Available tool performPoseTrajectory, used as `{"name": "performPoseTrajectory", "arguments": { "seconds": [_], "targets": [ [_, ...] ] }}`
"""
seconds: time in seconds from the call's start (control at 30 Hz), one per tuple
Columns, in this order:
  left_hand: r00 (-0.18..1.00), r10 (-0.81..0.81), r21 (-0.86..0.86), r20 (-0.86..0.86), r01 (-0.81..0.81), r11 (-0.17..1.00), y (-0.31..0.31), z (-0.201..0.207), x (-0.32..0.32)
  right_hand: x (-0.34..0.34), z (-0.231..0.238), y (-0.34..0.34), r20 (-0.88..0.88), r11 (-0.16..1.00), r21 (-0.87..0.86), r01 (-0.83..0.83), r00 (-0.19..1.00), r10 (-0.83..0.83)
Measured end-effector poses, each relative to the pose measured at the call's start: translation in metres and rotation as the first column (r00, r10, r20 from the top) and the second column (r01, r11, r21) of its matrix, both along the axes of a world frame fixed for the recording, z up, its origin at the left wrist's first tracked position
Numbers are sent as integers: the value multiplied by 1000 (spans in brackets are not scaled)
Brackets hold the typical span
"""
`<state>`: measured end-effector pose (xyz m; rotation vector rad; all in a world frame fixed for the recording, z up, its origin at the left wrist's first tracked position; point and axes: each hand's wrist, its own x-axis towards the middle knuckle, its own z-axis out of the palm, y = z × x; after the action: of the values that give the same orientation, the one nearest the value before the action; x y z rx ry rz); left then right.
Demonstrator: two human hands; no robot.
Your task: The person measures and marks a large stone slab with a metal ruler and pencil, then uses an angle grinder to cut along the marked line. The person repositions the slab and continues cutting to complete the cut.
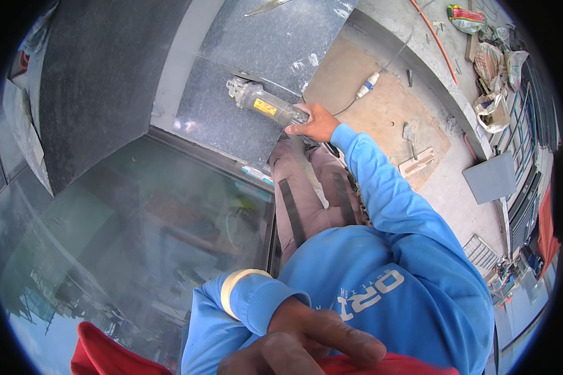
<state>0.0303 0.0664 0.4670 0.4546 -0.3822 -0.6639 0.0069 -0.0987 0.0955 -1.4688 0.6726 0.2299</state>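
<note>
My right hand [317, 124] is closed around the rear of a grey angle grinder [266, 105] with a yellow label. The grinder lies across a dark speckled stone slab [225, 132]; its head and disc are close to a straight joint or edge in the slab. A cable with a white and blue connector [368, 85] runs up and away beyond my right hand. My left hand [300, 340] is raised close to the camera, above red cloth [381, 364]. Its thumb points right, apart from the other fingers, whose tips are cut off; I see nothing held.
Left of me is a reflective dark glass panel [137, 219], with an upright dark slab [100, 81] behind it. A small trowel [410, 137] and a wooden float [417, 161] lie on the dusty floor at right. Sacks [491, 69] and a grey tile [491, 177] stand farther right.
</note>
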Motion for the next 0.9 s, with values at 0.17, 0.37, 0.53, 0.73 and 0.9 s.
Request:
{"name": "performPoseTrajectory", "arguments": {
  "seconds": [0.17, 0.37, 0.53, 0.73, 0.9],
  "targets": [
    [908, -355, 462, 221, 222, 858, 48, -73, 26, 15, -8, 2, 47, 1000, -5, 26, 999, -25],
    [804, -566, 675, -179, 519, 524, 79, -161, 0, 27, -14, 2, 29, 998, 55, 33, 999, -35],
    [540, -782, 574, -311, 763, 298, 75, -228, 12, 28, -4, 2, -26, 1000, 12, -5, 1000, 6],
    [895, -377, 899, -238, 350, 263, 51, -339, 70, 14, 1, 3, -4, 1000, 1, 8, 1000, -8],
    [971, -8, 861, -237, 214, 461, -15, -395, 90, 4, -7, 1, 11, 999, 23, -23, 1000, 23]
  ]
}}
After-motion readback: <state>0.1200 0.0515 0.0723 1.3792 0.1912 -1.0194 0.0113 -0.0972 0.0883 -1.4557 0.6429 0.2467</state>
